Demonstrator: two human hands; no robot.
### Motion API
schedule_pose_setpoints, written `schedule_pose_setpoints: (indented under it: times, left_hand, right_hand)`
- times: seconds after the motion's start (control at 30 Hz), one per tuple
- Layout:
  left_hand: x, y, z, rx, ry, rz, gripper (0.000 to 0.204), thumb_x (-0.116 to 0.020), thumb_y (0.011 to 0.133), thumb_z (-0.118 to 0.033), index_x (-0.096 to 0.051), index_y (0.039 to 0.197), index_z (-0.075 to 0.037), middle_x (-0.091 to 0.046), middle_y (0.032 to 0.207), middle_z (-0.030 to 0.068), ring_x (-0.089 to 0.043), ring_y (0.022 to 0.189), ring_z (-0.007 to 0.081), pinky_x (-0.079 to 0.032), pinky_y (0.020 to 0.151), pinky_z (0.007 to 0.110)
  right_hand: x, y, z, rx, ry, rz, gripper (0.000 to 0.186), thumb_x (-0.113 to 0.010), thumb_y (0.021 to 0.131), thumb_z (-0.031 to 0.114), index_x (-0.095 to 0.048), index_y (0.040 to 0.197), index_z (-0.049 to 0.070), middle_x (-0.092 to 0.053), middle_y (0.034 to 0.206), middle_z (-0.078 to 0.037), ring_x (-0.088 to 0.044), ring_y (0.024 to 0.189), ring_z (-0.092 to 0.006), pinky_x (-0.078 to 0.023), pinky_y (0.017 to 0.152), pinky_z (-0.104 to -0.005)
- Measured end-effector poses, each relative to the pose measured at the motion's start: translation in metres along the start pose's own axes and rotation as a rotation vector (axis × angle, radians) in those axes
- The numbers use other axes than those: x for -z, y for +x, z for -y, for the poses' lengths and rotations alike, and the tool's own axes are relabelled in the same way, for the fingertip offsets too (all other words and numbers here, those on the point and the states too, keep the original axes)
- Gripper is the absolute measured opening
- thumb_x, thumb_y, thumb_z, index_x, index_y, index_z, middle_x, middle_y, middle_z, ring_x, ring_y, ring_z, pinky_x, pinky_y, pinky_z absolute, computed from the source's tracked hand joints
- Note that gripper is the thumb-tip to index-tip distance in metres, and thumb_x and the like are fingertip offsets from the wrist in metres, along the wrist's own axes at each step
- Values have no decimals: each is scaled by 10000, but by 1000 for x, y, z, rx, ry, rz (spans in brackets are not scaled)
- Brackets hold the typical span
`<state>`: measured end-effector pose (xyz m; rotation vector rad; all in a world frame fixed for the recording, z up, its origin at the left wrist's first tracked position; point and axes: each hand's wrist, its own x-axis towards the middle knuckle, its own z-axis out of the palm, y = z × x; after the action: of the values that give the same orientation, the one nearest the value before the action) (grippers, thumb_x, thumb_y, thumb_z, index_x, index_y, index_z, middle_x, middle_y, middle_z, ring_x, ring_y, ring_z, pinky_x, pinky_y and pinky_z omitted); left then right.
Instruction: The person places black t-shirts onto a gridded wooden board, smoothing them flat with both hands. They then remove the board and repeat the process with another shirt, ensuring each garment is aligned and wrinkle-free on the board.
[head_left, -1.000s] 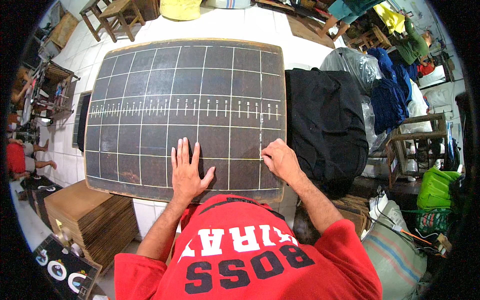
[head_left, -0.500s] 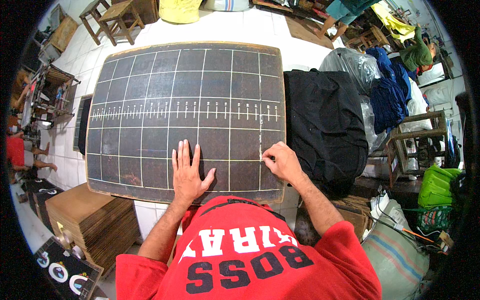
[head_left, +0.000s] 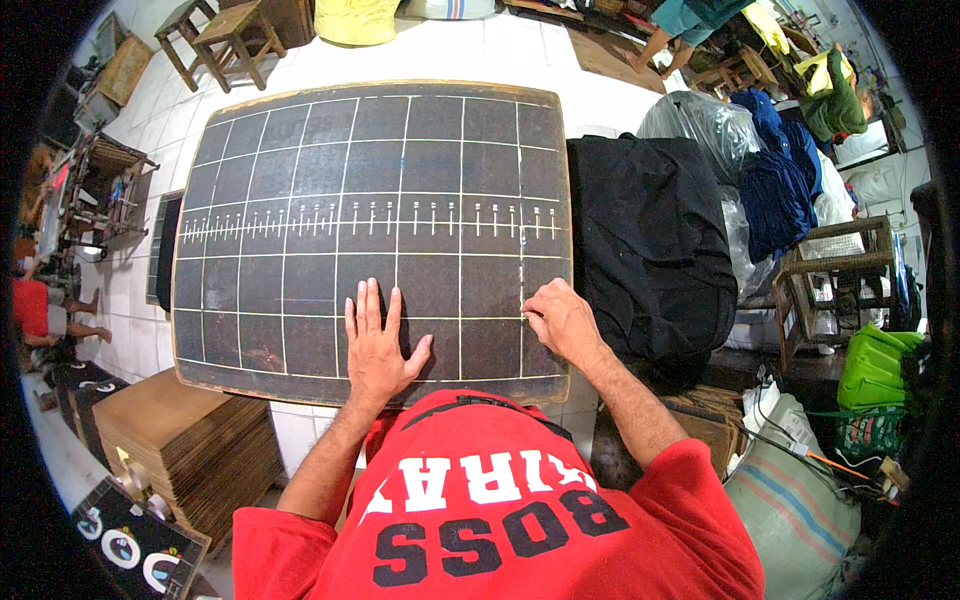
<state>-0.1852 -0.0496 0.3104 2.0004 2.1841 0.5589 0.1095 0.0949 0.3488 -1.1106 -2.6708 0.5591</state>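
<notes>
A dark board (head_left: 320, 285) with a painted white grid lies before me, a row of short tick marks running across its middle. My left hand (head_left: 382, 345) rests palm down near its front edge, fingers stretched out, holding nothing. Toward the board's right side, my right hand (head_left: 562, 322) is closed in a pinch. Its fingertips are at a vertical grid line that looks broken and whiter along part of its length. Whatever may be between those fingertips is too small or hidden to make out.
Black folded cloth (head_left: 650, 250) is piled against the board's right side, with blue cloth (head_left: 775, 205) beyond. A cardboard stack (head_left: 185, 430) stands at the lower left. Wooden stools (head_left: 235, 40) stand at the far left. Other people are at work around the room's edges.
My left hand stays in place. My right hand has barely shifted and remains pinched at the same grid line. At the far right, a person's yellow cloth has moved.
</notes>
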Motion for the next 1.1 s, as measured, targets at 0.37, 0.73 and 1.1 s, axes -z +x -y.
schedule_pose_setpoints:
  times: [0.37, 0.73, 1.1]
  left_hand:
    - [1, -1, 0, 3, -1, -1, 886, -781, 883, -448, -453, 1576, -5, -290, 1686, 303, -243, 1597, 445, -179, 1298, 602]
    - [0, -1, 0, 2, 3, -1, 885, -776, 884, -451, -450, 1577, -9, -283, 1691, 304, -238, 1600, 443, -173, 1302, 594]
    - [0, -1, -1, -3, 48, 18, 886, -743, 910, -483, -436, 1585, 2, -296, 1677, 331, -247, 1595, 454, -173, 1298, 598]
  right_hand:
    - [2, -6, 5, 18, 12, 27, 137, -792, 799, 84, -756, 925, 44, -722, 933, -93, -658, 985, -309, -560, 886, -416]
    - [-4, -28, 5, -220, 302, -235, 202, -845, 826, 105, -657, 835, 29, -665, 835, -100, -641, 837, -300, -533, 780, -401]
    - [-26, -101, -73, -725, 376, -625, 125, -816, 920, 96, -728, 959, 15, -723, 861, -72, -670, 734, -108, -539, 671, -263]
